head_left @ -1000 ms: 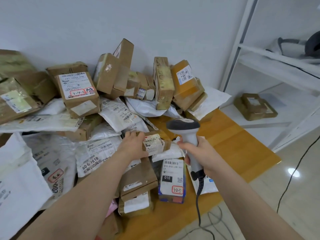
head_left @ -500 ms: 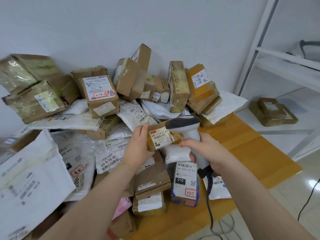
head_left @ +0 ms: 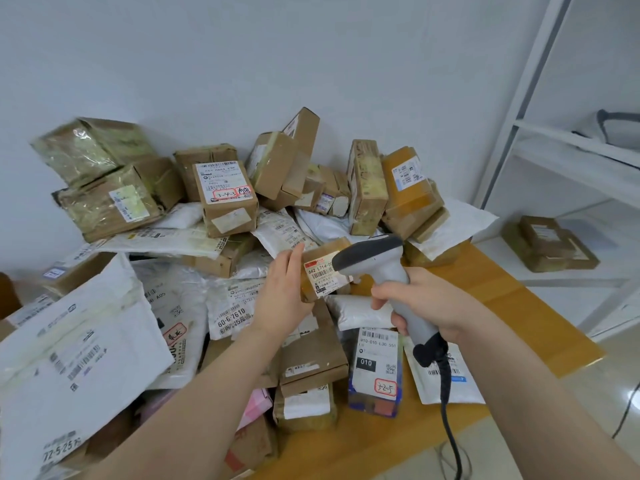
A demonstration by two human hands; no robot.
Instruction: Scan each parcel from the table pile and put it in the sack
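1. Judged mid-scan on one parcel: gripping the small brown parcel (head_left: 323, 271) with the left hand (head_left: 282, 299), fingers and thumb curled round its left side, label turned to the camera, held just above the heap near the centre of the view
2. Clasping the scanner (head_left: 381, 268) by its handle with the right hand (head_left: 429, 303), fingers wrapped firmly round it; scanner head at 3 o'clock of the parcel, overlapping the label's right edge and pointing toward 9 o'clock
3. No beam or glow visible on the label, so no telling whether the read has registered
4. Left to do for this parcel, as judged: finish the read, then drop it in the sack; no sack anywhere in view, hence no count of parcels already bagged
5. Far from done, by the look of it: pile (head_left: 225, 202) of brown boxes and white mailers heaped from 8 o'clock round to 1 o'clock, banked against the wall, with flatter packets lying at 6 o'clock
6. Surface: yellow-orange wooden table (head_left: 519, 306), wood showing at 3 to 4 o'clock; black scanner cable (head_left: 450, 427) trailing down toward 5 o'clock
7. Room: plain pale wall (head_left: 311, 64) at 12 o'clock; white shelving (head_left: 571, 157) at 2 to 3 o'clock, holding a few brown shelf parcels (head_left: 550, 244) well apart from the pile; glossy pale floor (head_left: 616, 375) at 4 o'clock
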